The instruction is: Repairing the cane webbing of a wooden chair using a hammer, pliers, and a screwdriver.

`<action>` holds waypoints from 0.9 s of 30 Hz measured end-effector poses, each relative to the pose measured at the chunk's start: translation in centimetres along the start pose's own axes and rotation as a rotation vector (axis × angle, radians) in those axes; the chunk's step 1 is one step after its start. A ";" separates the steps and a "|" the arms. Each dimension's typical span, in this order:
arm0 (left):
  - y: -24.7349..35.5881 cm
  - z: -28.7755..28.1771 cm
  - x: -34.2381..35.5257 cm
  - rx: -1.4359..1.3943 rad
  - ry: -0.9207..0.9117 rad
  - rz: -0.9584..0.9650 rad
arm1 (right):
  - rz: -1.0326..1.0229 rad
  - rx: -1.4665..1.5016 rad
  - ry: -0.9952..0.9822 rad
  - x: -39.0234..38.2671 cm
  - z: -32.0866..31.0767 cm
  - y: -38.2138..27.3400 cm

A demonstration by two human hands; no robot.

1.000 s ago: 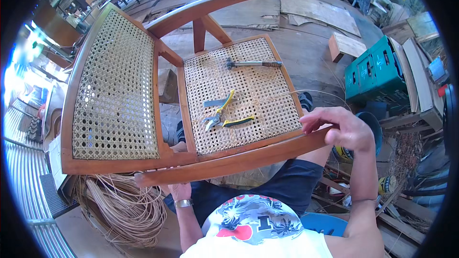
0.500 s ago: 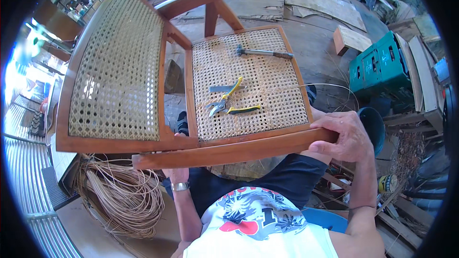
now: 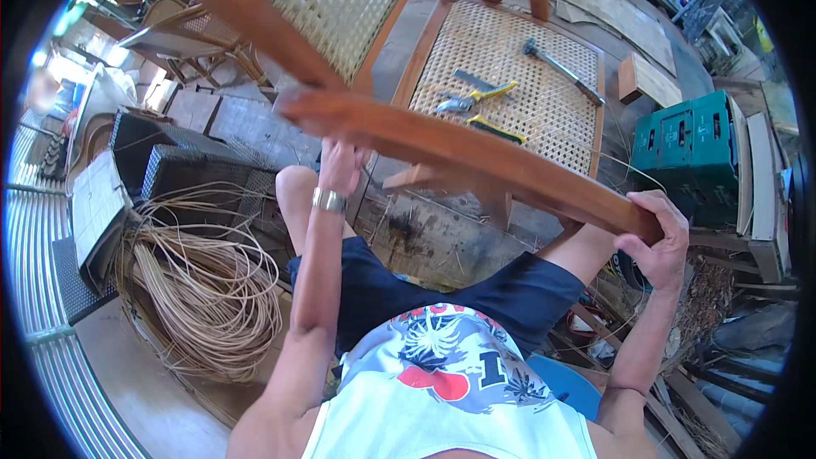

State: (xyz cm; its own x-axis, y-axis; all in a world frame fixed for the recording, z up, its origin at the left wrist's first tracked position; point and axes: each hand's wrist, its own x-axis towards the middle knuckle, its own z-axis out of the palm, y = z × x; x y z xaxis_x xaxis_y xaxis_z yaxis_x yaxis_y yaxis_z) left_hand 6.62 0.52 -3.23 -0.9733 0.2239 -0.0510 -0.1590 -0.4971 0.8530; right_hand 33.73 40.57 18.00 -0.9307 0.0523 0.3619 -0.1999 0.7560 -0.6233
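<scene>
My right hand [image 3: 659, 238] is closed around the near end of the wooden chair's armrest [image 3: 467, 153]. My left hand [image 3: 340, 161] grips the chair frame under the armrest's other end, its fingers partly hidden. The chair's cane backrest [image 3: 314, 0] is tilted up at upper left, blurred along its wooden edge. On the cane seat [image 3: 544, 119] lie a hammer [image 3: 565, 72], yellow-handled cutters [image 3: 466, 100] and a flat metal piece [image 3: 476, 78].
A large coil of rattan strands [image 3: 204, 297] lies at left. A green crate [image 3: 684, 157] stands at right by boards [image 3: 756, 178] and a small wooden block [image 3: 650, 81]. Another cane chair [image 3: 183, 38] stands at upper left. A blue basin [image 3: 565, 387] is beside me.
Both my hands and the chair have moved up and away, with the backrest end rising furthest and shifting right. The tools on the seat moved with it. More floor shows underneath.
</scene>
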 end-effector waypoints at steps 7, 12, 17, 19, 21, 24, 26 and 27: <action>3.0 4.0 9.4 0.047 -0.077 -0.113 | -0.066 -0.081 0.163 3.8 2.7 -0.3; 4.4 5.8 16.1 -0.038 -0.025 -0.189 | 0.007 -0.040 0.274 7.7 5.5 -1.2; 7.8 5.3 22.1 -0.007 0.097 -0.128 | -0.118 -0.020 0.388 11.4 9.4 -4.4; 9.7 4.6 24.4 0.043 0.114 -0.133 | -0.188 -0.049 0.410 13.0 11.6 -5.9; 11.4 4.0 26.3 0.125 0.112 -0.140 | -0.268 -0.086 0.432 14.2 13.9 -7.5; 12.7 3.1 27.1 0.165 0.107 -0.133 | -0.328 -0.131 0.453 15.2 17.3 -10.0; 13.0 2.9 26.6 0.146 0.096 -0.114 | -0.220 -0.045 0.316 15.1 19.5 -11.6; 12.9 2.8 26.0 0.125 0.094 -0.107 | -0.213 -0.046 0.315 15.0 20.6 -12.5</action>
State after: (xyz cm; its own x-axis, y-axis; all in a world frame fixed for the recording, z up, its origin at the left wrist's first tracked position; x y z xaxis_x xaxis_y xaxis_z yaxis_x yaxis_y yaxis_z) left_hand -20.29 2.27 7.91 -0.9641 0.1874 -0.1881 -0.2462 -0.3653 0.8977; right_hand 15.94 18.46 16.93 -0.7286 0.0836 0.6799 -0.3578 0.7999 -0.4818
